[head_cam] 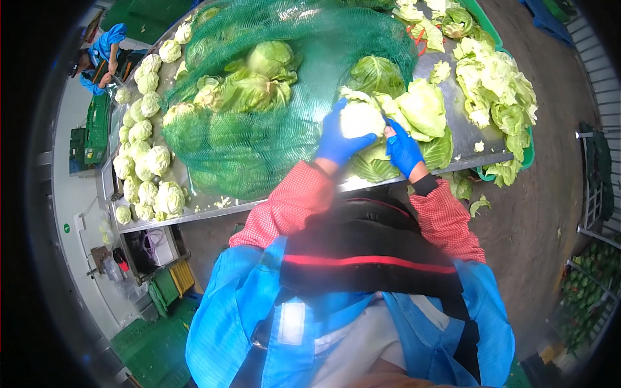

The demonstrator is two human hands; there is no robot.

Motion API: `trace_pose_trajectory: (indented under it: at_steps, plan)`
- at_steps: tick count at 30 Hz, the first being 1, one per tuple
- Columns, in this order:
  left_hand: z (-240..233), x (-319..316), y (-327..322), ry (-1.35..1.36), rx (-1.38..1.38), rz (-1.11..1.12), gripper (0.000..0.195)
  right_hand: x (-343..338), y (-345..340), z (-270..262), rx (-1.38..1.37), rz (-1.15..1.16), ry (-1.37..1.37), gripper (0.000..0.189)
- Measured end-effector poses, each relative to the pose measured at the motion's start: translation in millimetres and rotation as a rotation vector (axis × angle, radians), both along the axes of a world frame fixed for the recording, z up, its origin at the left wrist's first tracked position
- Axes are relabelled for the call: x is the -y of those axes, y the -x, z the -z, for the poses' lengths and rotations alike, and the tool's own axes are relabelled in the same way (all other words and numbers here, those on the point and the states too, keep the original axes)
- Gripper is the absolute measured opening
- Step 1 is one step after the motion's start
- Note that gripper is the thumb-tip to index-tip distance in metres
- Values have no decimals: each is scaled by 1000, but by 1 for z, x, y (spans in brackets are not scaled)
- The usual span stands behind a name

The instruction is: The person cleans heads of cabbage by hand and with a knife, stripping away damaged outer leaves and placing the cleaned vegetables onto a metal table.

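My left hand, in a blue glove, grips a pale cabbage head from its left and near side. At the head's right side, my right hand, also gloved in blue, is closed on a small dark tool, apparently a knife; most of it is hidden by the fingers. Loose outer cabbage leaves lie right of the head and under my right hand. A greener cabbage sits just behind. To the left, a green mesh sack spreads over the steel table, with whole cabbages in and on it.
Trimmed pale cabbages line the left end of the steel table. A leaf-filled green container stands at the right end, with fallen leaves on the floor nearby. Another person in blue works beyond the far left edge.
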State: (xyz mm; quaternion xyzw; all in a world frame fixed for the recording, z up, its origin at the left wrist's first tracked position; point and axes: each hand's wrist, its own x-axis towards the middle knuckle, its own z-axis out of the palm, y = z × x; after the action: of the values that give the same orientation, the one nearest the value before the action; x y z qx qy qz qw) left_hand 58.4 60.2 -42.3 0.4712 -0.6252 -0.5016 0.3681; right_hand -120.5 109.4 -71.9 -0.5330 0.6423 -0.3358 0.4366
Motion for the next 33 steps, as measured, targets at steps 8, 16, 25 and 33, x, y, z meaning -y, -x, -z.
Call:
trace_pose_trajectory:
  at_steps: [8,16,25,33]
  plan:
    - [-12,-10,27,385,446,-74,101,-21,5,-80,-647,-106,78,22]
    - [-6,-7,37,360,516,-37,100,-1,43,-34,-646,14,-232,27]
    - [-3,-2,41,264,527,-73,102,-26,9,-55,-615,-6,-15,22]
    - [-7,-12,37,344,531,-84,102,5,30,-43,-627,-37,-92,28]
